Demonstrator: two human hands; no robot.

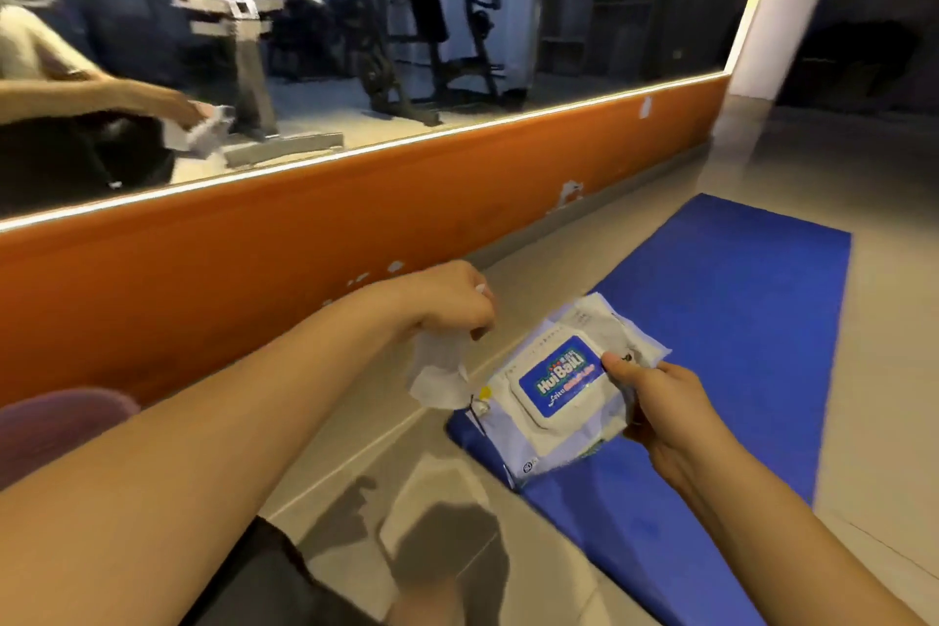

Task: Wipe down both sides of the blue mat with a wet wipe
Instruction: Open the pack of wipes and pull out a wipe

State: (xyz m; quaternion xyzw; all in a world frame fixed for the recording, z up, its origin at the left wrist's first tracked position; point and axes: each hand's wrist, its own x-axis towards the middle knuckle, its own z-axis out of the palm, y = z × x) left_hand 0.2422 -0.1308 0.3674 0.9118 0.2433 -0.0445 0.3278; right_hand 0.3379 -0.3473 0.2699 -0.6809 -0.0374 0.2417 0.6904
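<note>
The blue mat lies flat on the pale floor to my right, running away from me. My right hand grips a white pack of wet wipes with a blue label, holding it above the mat's near left corner; the thumb presses on the lid's edge. My left hand pinches a crumpled white wet wipe that hangs below its fingers, left of the pack and above the bare floor.
An orange wall base with a large mirror above it runs along the left. The mirror shows gym machines and my reflection. A white pillar stands at the far right. A pinkish rounded object sits at the left edge.
</note>
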